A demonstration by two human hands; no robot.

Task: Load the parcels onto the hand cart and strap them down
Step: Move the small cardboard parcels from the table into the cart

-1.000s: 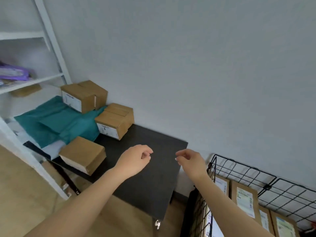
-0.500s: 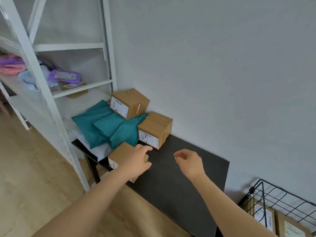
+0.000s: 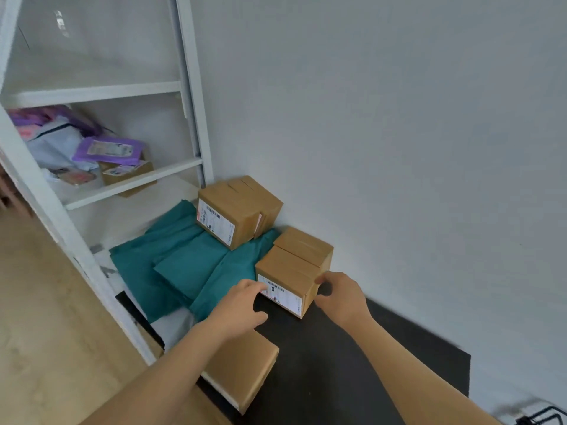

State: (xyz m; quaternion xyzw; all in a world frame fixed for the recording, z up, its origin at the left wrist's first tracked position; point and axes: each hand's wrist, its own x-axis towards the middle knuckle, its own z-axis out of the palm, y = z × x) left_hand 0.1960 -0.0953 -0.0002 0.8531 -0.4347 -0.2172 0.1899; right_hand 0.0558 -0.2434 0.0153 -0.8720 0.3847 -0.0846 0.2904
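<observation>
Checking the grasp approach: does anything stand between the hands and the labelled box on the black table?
Nothing visible. The left hand touches the box on its labelled face; the right hand is at its right side. A flat box lies under the left forearm.

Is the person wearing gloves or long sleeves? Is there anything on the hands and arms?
No gloves: the left hand and the right hand are both bare. No ring, watch or bracelet shows. The left arm and the right arm are bare too, with no sleeve anywhere before the picture's edge.
</observation>
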